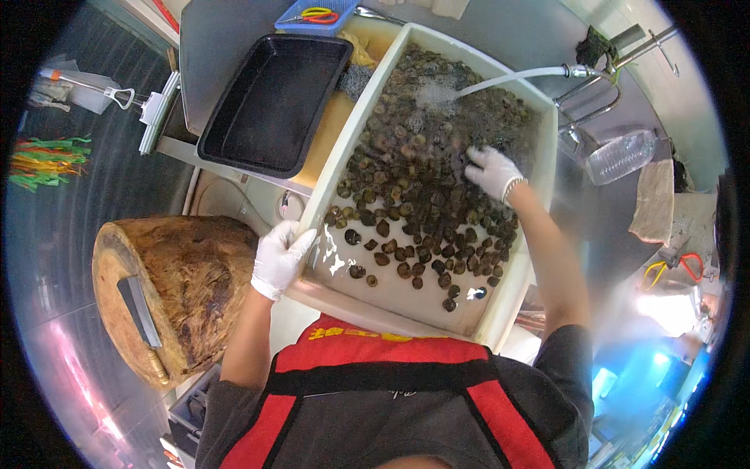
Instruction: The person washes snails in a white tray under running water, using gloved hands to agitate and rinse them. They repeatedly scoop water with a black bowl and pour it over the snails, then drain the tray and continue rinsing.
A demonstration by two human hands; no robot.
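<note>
A large white tub [522, 309] holds water and a thick bed of small, dark, round snails [426, 207]. They lie densest at the far end and are scattered near me. My left hand [277, 260], in a white glove, grips the tub's left rim near its front corner; some of its fingers are hidden. Inside the tub on the right, my right hand [494, 172], also gloved, is over the snails with its fingers stretched out and apart, holding nothing. From a white hose [516, 78], water runs into the far end and froths there.
Left of the tub sit a black tray [269, 105] and a blue basket [312, 17] with scissors [314, 14]. A wooden chopping block [191, 289] bears a cleaver [141, 313]. At right are a metal tap [605, 78], a clear plastic container [621, 156] and more scissors [676, 270].
</note>
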